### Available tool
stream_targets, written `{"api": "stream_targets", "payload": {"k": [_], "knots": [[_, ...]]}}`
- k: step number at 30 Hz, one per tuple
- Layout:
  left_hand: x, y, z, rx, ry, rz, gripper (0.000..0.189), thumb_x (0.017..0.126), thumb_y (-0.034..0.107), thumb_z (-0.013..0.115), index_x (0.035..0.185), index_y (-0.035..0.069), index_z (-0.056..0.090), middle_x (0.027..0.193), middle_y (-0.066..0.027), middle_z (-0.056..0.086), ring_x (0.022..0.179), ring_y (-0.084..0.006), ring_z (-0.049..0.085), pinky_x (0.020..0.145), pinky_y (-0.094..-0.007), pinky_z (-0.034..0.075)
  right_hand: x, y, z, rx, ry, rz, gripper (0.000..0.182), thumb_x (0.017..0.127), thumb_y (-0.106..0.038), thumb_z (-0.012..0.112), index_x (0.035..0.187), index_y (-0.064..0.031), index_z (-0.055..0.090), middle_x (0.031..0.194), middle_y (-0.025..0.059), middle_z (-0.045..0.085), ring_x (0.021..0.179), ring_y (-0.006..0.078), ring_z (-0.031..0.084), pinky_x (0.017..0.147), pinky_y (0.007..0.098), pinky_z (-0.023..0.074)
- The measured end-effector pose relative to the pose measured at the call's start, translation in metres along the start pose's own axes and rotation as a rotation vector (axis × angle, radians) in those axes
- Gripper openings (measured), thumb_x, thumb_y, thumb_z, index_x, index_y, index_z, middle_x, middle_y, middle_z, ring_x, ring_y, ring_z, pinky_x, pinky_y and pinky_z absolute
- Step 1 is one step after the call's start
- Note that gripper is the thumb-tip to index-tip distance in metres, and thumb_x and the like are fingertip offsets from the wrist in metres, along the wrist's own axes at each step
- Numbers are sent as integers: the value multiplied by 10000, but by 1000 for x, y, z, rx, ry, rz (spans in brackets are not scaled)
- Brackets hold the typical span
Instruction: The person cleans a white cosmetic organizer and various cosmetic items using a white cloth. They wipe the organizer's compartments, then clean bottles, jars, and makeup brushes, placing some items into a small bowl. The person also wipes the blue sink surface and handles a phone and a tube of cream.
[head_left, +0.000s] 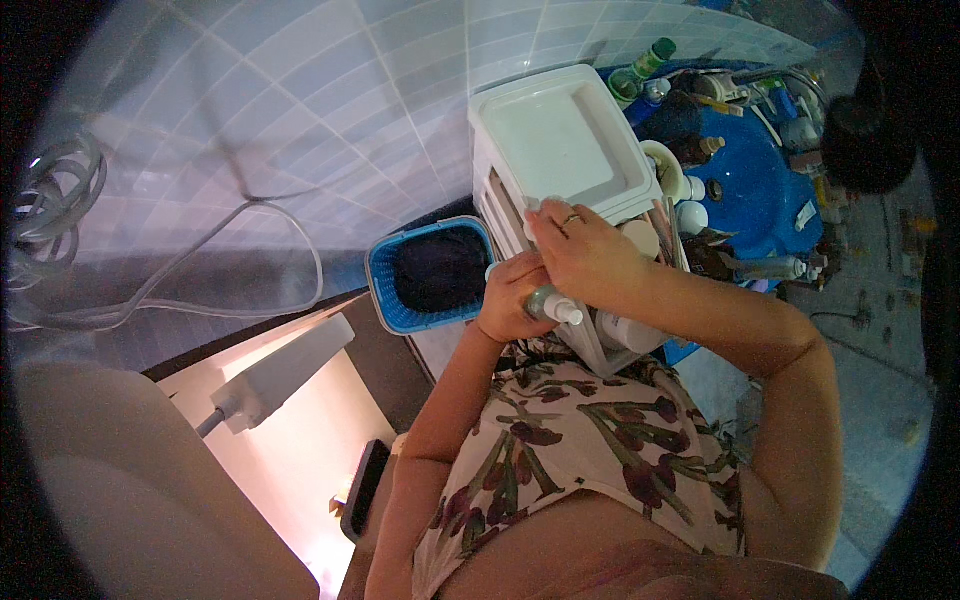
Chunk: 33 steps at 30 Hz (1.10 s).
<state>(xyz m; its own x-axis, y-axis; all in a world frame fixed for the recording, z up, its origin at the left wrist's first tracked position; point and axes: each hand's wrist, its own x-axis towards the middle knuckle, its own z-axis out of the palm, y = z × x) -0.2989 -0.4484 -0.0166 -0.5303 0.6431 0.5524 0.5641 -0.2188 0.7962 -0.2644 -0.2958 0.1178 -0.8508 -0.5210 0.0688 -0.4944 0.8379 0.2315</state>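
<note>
My left hand (517, 304) is closed around a clear spray bottle (538, 301) with a white pump nozzle, which points toward my right. My right hand (592, 251), with a ring on one finger, is bent over just above it. Its fingertips are at the front edge of a white plastic drawer unit (559, 150), and whether they pinch something small is unclear. Below my hands a translucent drawer (596, 349) extends toward my body. A white tub (630, 334) stands beside it, partly covered by my right forearm.
A blue plastic basket (379, 281) with dark contents stands left of the drawers. To the right, a blue washbasin (757, 180) is crowded with bottles and jars. A coiled hose (64, 195) hangs by the tiled wall (315, 97). A pale box-shaped fixture (289, 371) juts out at lower left.
</note>
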Motion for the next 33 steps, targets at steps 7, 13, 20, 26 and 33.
{"api": "stream_targets", "payload": {"k": [7,13,20,26,33], "knots": [[13,6,0,-114,6,53,572,508,109,806,1068,100,691,1187,-80,656,1026,-295,658,844,-392,536,46,73,9,290,80,352,305,804,-95,606,1105,-57,644,1020,133,598,993,330,603,809,420,526],[12,4,-1,-157,-18,25,574,494,116,809,1055,89,686,1202,-80,654,1029,-296,660,861,-390,536,103,88,58,98,269,476,236,783,-102,614,1003,-29,660,983,128,606,953,305,619,807,416,534],[12,3,-1,-136,-29,19,537,504,146,807,1022,72,690,1186,-101,652,1004,-311,667,852,-387,539,117,72,60,-113,209,386,163,703,-63,639,846,10,668,966,112,602,950,288,606,833,393,517],[14,2,0,-104,-39,34,537,504,146,809,1023,72,694,1169,-106,654,988,-313,667,833,-387,538,96,51,49,-66,130,159,167,679,-78,648,807,27,666,957,118,591,931,276,601,805,369,532],[6,1,2,22,-72,-8,558,530,139,794,1076,93,690,1138,-93,668,970,-312,667,811,-382,540,10,12,17,143,119,55,295,672,-107,642,932,31,649,976,124,566,932,265,595,743,331,552]]}}
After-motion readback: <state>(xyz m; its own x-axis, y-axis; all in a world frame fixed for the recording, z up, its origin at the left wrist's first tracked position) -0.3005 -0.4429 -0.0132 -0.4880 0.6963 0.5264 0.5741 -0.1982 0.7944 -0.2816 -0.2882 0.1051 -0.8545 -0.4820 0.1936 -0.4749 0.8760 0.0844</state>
